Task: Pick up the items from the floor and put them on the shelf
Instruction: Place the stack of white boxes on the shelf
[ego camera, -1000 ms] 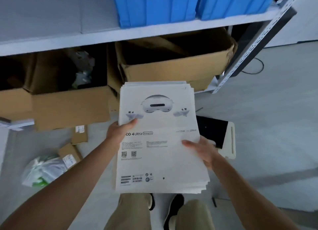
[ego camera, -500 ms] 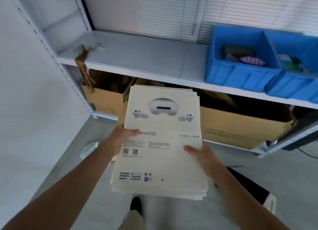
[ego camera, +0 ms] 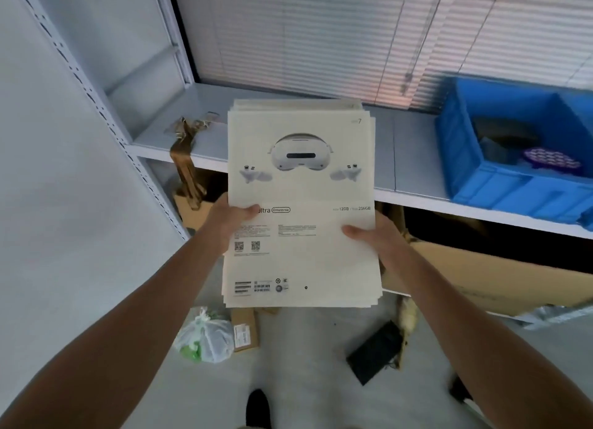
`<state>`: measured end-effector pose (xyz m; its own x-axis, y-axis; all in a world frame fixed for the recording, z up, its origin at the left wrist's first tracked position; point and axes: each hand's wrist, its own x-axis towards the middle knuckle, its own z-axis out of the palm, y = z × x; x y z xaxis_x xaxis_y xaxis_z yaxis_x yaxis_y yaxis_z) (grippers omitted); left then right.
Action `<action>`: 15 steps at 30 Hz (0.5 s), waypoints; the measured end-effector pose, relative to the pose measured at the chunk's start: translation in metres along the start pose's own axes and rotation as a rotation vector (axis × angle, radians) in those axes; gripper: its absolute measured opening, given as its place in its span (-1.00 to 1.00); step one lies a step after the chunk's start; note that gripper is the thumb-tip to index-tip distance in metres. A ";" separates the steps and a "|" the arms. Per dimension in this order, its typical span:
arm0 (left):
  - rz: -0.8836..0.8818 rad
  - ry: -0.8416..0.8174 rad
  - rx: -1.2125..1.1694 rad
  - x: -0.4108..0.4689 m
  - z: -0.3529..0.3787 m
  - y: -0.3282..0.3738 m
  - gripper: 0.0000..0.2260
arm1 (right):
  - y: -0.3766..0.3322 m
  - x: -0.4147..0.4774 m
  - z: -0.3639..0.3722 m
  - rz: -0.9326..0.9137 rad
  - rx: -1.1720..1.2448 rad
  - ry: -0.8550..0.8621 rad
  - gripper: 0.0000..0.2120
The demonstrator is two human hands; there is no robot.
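Your left hand (ego camera: 232, 218) and right hand (ego camera: 373, 236) each clamp one side edge of the stack of printed sheets (ego camera: 301, 261), with the thumb on top and the remaining fingers hidden underneath. The stack's far end overlaps the shelf (ego camera: 414, 159); whether they touch cannot be determined. A blue bin (ego camera: 500, 191) occupies the shelf at right. A plastic bag (ego camera: 205, 337) lies on the floor.

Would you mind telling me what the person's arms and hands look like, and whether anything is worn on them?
Both arms are bare as far as the frame shows: no sleeve appears on the left arm or the right arm. The left hand and right hand wear no gloves, and no watch, bracelet or ring is visible.
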<state>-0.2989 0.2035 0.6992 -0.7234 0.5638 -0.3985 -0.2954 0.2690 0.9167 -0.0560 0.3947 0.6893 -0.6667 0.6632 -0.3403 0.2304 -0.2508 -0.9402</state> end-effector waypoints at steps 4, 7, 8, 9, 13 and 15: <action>0.084 -0.016 0.015 0.076 0.007 0.044 -0.43 | -0.032 0.065 0.004 -0.030 -0.097 0.152 -0.55; 0.163 -0.013 0.020 0.125 0.029 0.074 -0.46 | -0.062 0.115 -0.004 -0.068 -0.128 0.258 -0.53; 0.188 -0.013 0.017 0.140 0.038 0.083 -0.50 | -0.071 0.132 -0.009 -0.085 -0.139 0.290 -0.51; 0.210 -0.013 0.020 0.154 0.048 0.093 -0.53 | -0.079 0.151 -0.014 -0.095 -0.144 0.317 -0.50; 0.346 0.012 0.068 0.211 0.084 0.128 -0.58 | -0.106 0.223 -0.039 -0.127 -0.149 0.387 -0.51; 0.399 0.046 0.091 0.236 0.099 0.148 -0.60 | -0.122 0.256 -0.051 -0.163 -0.157 0.390 -0.55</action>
<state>-0.4515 0.4533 0.7382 -0.7975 0.6033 -0.0083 0.0692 0.1052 0.9920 -0.2188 0.6309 0.7158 -0.3929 0.9090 -0.1394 0.2693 -0.0312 -0.9626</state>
